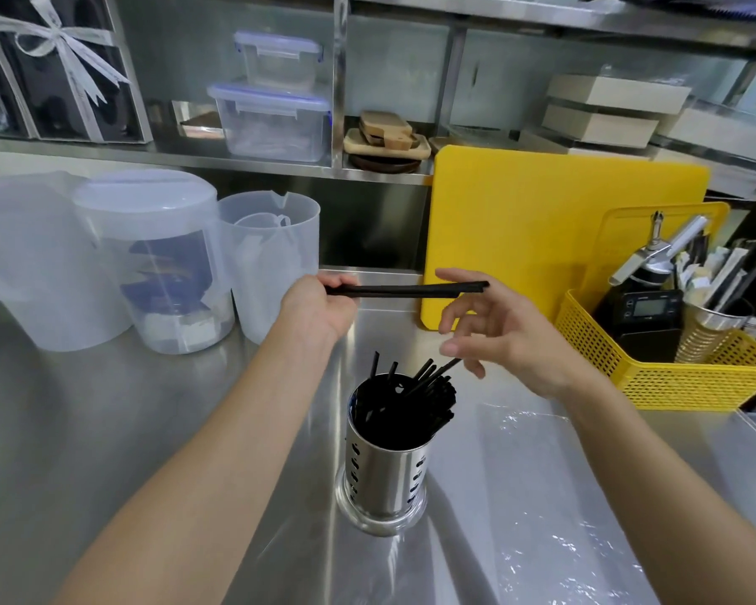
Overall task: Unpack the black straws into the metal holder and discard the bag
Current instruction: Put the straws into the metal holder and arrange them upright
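A steel table point(105, 430) fills the view, with a shelf rack behind it. A big yellow cutting board point(542, 220) leans upright at the back right. At the back left three translucent plastic jugs point(158, 255) stand close together. A yellow mesh basket point(695, 386) sits on the right edge, packed with tools and a small scale.

A clear plastic bag point(542, 495) lies flat and crumpled on the table, just right of the metal holder point(385, 478). The holder stands upright in the near middle of the table, between the two forearms.

The left hand point(315, 312) is raised above and behind the holder, its fingers curled tight round the left end of a small bundle point(407, 291) of straws. The bundle is held level in the air. The right hand point(511, 338) pinches the bundle's right end between thumb and forefinger, with the other fingers spread loosely apart below.

Many black straws point(407, 403) already stand in the holder, leaning mostly to the right. A few tips poke above the rim, one near the lowest right fingertip.
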Available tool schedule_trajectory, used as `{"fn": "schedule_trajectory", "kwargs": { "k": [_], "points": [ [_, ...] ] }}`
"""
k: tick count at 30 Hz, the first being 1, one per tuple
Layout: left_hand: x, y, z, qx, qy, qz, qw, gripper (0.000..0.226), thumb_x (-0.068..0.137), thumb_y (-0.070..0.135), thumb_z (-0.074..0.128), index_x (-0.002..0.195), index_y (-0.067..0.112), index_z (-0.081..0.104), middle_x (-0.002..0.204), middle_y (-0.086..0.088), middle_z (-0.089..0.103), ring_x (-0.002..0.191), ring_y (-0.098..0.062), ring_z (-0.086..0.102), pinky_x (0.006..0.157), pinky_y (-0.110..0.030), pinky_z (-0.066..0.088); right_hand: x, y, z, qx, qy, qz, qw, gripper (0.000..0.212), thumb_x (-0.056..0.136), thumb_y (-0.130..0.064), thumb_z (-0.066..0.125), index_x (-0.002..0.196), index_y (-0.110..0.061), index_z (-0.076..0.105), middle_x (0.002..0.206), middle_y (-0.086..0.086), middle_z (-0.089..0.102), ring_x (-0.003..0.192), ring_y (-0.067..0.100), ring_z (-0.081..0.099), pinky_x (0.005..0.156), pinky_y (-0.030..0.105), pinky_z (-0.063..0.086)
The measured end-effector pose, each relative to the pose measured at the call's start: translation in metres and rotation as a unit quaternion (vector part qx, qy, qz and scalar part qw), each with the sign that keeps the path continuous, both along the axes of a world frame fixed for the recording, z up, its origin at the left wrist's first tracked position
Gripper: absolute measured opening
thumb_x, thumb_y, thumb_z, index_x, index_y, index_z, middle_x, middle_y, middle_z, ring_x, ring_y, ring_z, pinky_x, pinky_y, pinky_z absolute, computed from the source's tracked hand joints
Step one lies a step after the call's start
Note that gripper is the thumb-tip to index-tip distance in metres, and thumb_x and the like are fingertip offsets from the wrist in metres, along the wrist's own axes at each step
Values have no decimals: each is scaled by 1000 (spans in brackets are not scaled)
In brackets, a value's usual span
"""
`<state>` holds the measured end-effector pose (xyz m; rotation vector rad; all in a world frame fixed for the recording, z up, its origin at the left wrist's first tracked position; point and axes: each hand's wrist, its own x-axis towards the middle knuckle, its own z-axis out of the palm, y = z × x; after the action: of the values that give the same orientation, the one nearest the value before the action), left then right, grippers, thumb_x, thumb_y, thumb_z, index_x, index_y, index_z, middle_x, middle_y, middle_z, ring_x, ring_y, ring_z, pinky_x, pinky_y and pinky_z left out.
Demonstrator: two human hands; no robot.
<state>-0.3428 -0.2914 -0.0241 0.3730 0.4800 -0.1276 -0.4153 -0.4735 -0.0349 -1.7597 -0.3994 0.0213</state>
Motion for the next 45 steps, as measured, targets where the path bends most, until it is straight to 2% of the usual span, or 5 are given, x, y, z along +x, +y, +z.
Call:
{"fn": "schedule_trajectory", "kwargs": {
  "k": [5, 15, 24, 37, 45],
  "points": [
    [-16, -26, -12, 17, 26, -89, 996, 28, 97, 4, 28, 71, 5, 39, 66, -9, 38, 58, -17, 38, 54, -28, 40, -1, 25, 0, 126, -88, -126, 980, 9, 74, -15, 64, 82, -14, 65, 44, -9, 44, 39, 9, 30, 39, 19, 23],
    [-12, -3, -27, 346, -70, -159, 922, 15, 89, 15, 54, 102, 9, 56, 99, -6, 57, 101, -18, 55, 91, -28, 44, -6, 6, 19, -8, -228, -247, 942, 26, 89, -20, 49, 64, -19, 56, 41, -17, 50, 40, 3, 41, 44, 9, 29],
    [-44, 0, -20, 496, -492, -407, 589, 42, 81, -2, 63, 116, 18, 52, 111, -1, 62, 111, -13, 58, 100, -25, 43, -14, 25, 20, -177, -79, -88, 977, 32, 89, -3, 53, 59, -13, 50, 43, -14, 51, 45, 1, 46, 48, 12, 34],
    [-46, 2, -71, 602, -400, -432, 539, 21, 75, 0, 69, 89, 14, 63, 82, -4, 66, 78, -10, 60, 80, -22, 47, -9, 20, -30, -241, -23, -52, 969, 7, 80, -17, 69, 86, -15, 66, 63, -1, 60, 54, 2, 49, 53, 16, 39],
    [-42, 5, -75, 559, -409, -379, 613, 21, 84, 1, 60, 94, 19, 64, 81, -2, 69, 80, -6, 66, 79, -17, 51, -17, 11, -50, -173, 25, -65, 982, 20, 77, -10, 72, 76, -27, 61, 47, -15, 53, 45, 1, 41, 48, 11, 32]
  ]
}}
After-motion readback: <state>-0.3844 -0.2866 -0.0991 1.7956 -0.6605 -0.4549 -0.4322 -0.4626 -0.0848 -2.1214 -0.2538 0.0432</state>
